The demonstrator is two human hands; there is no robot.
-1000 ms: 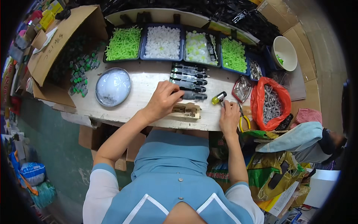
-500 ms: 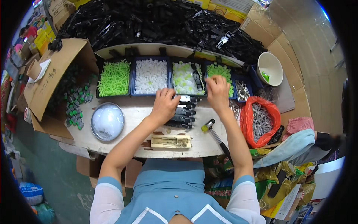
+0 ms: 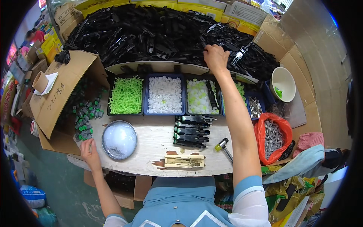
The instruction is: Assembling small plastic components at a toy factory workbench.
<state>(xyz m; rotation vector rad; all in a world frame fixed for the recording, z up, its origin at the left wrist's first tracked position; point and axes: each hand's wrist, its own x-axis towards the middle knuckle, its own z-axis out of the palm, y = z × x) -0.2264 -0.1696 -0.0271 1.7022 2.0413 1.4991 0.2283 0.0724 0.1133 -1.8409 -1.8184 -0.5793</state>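
My right hand (image 3: 217, 59) reaches over the low cardboard wall to the heap of black plastic parts (image 3: 159, 41). Its fingers are bent down and closed on a black plastic part at the heap's near edge, mostly hidden by the fingers. My left hand (image 3: 90, 153) is at the table's left edge, thumb and fingers apart, just below several small grey cylinders with green ends (image 3: 84, 126). Nothing shows in it. Mid-table lies a row of black assembled pieces with green ends (image 3: 191, 131). Nearer me sits a cream fixture block (image 3: 184, 161) with a hollowed top.
Trays of green strips (image 3: 126, 95), white caps (image 3: 165, 94) and mixed caps (image 3: 198, 97) line the back. A round bowl (image 3: 119, 140), a hammer (image 3: 222, 144), a red bag of grey pieces (image 3: 260, 140), a cream bowl (image 3: 283, 84) and a tipped carton (image 3: 62, 94) stand around.
My left hand has left the row of black pieces and moved to the green-ended cylinders. My right hand has gone from the small-parts trays up to the black heap. The view has shifted.
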